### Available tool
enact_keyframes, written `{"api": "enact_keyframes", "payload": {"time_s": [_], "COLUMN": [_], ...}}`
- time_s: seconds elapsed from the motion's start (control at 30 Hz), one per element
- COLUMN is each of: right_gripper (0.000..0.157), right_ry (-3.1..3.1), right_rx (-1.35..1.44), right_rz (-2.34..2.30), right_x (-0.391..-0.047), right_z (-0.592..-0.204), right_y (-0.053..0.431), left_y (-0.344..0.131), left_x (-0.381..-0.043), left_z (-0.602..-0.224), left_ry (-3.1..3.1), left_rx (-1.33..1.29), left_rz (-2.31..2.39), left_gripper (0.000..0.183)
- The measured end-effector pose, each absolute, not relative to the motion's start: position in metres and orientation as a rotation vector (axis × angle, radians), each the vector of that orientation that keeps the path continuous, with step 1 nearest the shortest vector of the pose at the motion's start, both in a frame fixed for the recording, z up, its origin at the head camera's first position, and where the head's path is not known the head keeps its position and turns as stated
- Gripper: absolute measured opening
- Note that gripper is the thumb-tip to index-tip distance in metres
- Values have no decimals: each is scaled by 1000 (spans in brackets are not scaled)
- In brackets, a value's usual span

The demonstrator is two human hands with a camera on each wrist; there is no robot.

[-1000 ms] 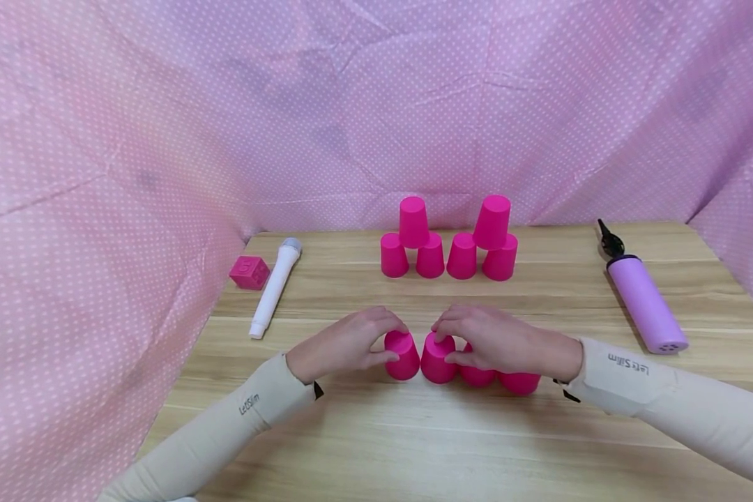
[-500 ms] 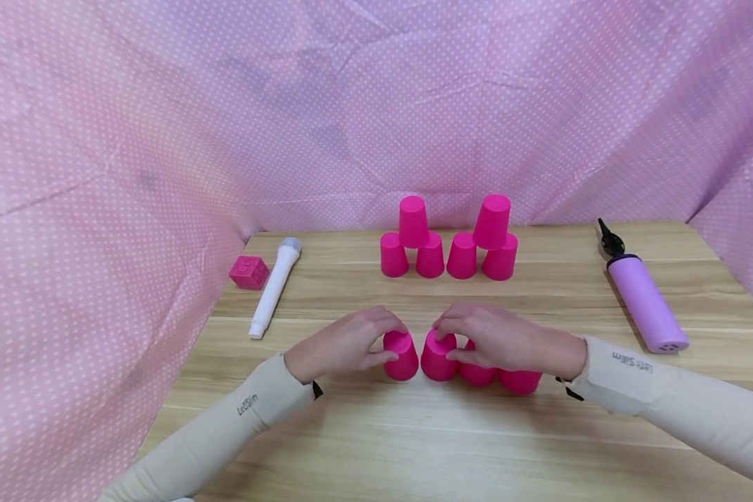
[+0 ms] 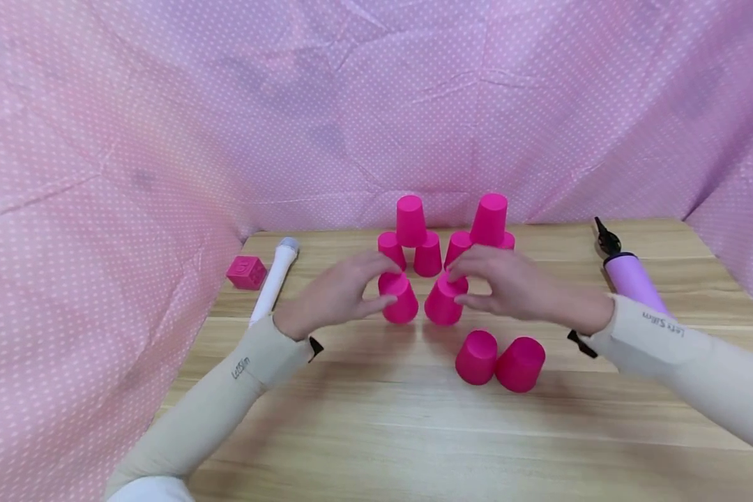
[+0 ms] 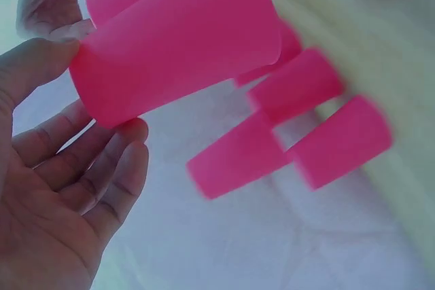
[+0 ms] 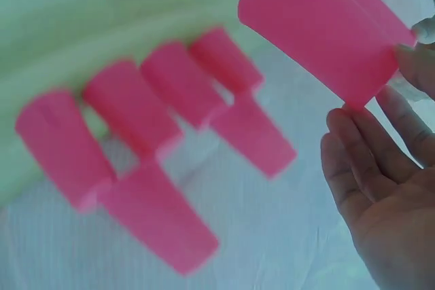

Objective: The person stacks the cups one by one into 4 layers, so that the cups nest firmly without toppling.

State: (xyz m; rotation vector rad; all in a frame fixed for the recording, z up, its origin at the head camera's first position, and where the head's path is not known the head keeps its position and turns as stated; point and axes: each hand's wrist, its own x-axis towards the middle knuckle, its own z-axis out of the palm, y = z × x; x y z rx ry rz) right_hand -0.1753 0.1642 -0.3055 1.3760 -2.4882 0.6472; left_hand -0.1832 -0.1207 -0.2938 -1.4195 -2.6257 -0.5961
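Observation:
My left hand (image 3: 335, 293) pinches an upside-down pink cup (image 3: 400, 307) by its narrow end, between thumb and fingers. Beside it, my right hand (image 3: 521, 287) grips a second upside-down pink cup (image 3: 443, 308) the same way. A small gap parts the two in the head view; both look raised above the table. Behind them stand two small stacks, each with one cup on a pair: the left top cup (image 3: 411, 220) and the right top cup (image 3: 489, 219). My hands and the held cups partly hide the stacks' lower cups. Nearer me, two more upside-down cups (image 3: 475, 358) (image 3: 521, 365) stand close together.
At the left of the wooden table (image 3: 351, 432) lie a pink cube (image 3: 247, 272) and a white toy microphone (image 3: 277, 275), partly behind my left arm. A purple hand pump (image 3: 634, 279) lies at the right, its lower end behind my right sleeve. Pink dotted cloth (image 3: 376, 104) surrounds the table.
Both hands have carried their cups away from me toward the stacks, drawing slightly apart at first. The two cups that stood under my right hand are now uncovered and stay in place.

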Motion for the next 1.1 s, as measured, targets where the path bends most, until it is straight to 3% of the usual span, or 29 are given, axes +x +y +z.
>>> {"api": "enact_keyframes", "payload": {"time_s": [0.27, 0.5, 0.77, 1.1], "right_gripper": [27, 22, 20, 33], "right_ry": [-2575, -2770, -2837, -2936], "right_rx": [1137, 957, 905, 769], "right_rz": [617, 619, 650, 759], "right_x": [-225, -257, -284, -299], "right_z": [-270, -270, -276, -282], "right_y": [174, 172, 168, 166], "left_y": [-105, -88, -66, -46], "left_x": [-225, -260, -284, -307], "left_z": [-248, -224, -219, -221], "left_ry": [-2435, -2447, -2583, -2815], "left_rx": [-1358, -1231, -1093, -931], "left_rz": [-614, -568, -542, -645], "left_gripper": [29, 30, 37, 37]}}
